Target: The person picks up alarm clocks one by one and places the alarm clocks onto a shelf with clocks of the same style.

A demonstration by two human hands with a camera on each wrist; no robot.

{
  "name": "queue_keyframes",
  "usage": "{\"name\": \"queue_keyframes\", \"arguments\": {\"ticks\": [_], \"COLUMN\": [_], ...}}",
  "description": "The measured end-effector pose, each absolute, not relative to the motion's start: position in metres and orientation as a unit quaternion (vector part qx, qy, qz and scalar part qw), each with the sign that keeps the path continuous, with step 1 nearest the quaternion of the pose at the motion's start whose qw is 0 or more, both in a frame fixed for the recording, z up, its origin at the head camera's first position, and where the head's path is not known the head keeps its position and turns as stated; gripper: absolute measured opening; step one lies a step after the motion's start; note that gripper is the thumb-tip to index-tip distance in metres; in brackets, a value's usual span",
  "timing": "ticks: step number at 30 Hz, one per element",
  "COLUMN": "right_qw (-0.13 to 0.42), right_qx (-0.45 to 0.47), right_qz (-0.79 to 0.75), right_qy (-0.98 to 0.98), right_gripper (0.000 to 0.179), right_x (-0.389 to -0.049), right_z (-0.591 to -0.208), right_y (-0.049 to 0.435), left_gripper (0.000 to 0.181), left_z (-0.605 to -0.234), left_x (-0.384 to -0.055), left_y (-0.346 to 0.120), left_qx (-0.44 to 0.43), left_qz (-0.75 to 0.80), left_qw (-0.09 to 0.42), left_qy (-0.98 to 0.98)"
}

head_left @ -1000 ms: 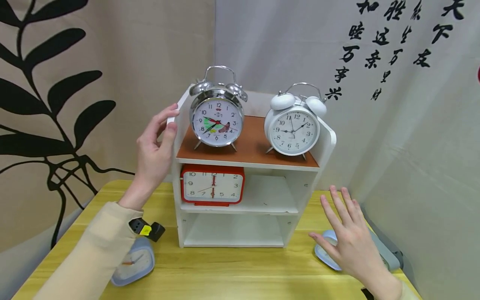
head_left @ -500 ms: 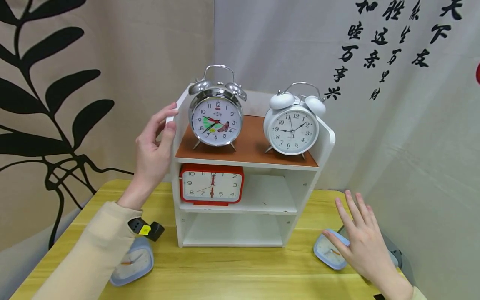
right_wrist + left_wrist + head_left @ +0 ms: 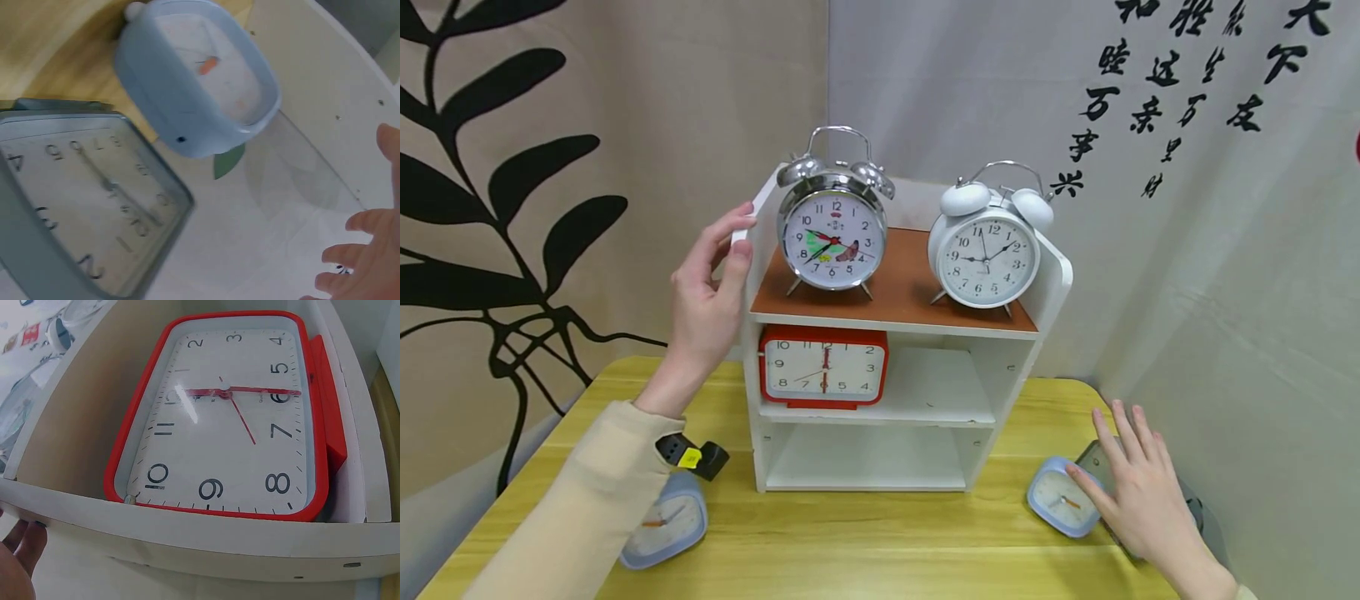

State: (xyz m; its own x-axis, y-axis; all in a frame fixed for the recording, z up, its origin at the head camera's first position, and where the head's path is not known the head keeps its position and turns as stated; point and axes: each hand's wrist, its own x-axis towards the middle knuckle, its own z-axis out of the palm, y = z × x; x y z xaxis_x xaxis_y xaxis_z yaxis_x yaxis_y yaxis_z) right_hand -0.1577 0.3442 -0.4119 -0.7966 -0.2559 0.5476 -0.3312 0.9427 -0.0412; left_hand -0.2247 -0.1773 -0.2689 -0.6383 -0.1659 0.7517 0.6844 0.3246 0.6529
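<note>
My left hand (image 3: 707, 292) pinches the upper left side edge of a small white shelf (image 3: 932, 387), with the thumb in front. In the left wrist view only fingertips (image 3: 31, 547) show beside the panel. A silver twin-bell alarm clock (image 3: 833, 242) and a white one (image 3: 988, 258) stand on its brown top. The middle level holds a red rectangular clock (image 3: 823, 367) at the left. My right hand (image 3: 1150, 500) is spread at the right, holding nothing. Close by are a small light-blue clock (image 3: 1060, 500) and a grey-green clock (image 3: 94, 187), partly hidden by the hand in the head view.
Another light-blue clock (image 3: 666, 521) lies face up on the wooden table (image 3: 880, 542), partly under my left forearm. Behind the table hang curtains (image 3: 715, 100) with a black leaf print and dark written characters. The shelf's bottom level bears nothing.
My right hand has drifted right and slightly down, uncovering more of the light-blue clock and the grey-green clock. The left hand keeps its grip on the shelf, and the clocks stay in place.
</note>
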Motion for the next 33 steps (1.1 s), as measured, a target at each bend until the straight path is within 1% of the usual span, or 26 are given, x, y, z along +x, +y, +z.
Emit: {"name": "queue_keyframes", "arguments": {"ticks": [6,13,21,26,33], "right_qw": [0.257,0.206,0.177,0.164,0.12], "right_qx": [0.128,0.08,0.043,0.033,0.021], "right_qz": [0.062,0.055,0.029,0.013,0.003], "right_qy": [-0.956,-0.974,-0.983,-0.986,-0.993], "right_gripper": [0.086,0.08,0.078,0.078,0.082], "right_x": [-0.159,-0.16,-0.161,-0.16,-0.161], "right_z": [-0.421,-0.431,-0.439,-0.441,-0.439], "right_y": [0.357,0.372,0.388,0.394,0.398], "left_gripper": [0.038,0.039,0.039,0.039,0.039], "left_z": [-0.269,-0.269,-0.269,-0.269,-0.269], "left_x": [-0.224,-0.224,-0.225,-0.225,-0.225], "left_y": [-0.178,-0.178,-0.178,-0.178,-0.177], "left_qx": [-0.179,-0.181,-0.186,-0.189,-0.186], "left_qz": [-0.553,-0.547,-0.546,-0.546,-0.548], "left_qw": [0.386,0.389,0.389,0.39,0.388], "left_qy": [-0.717,-0.719,-0.718,-0.717,-0.718]}}
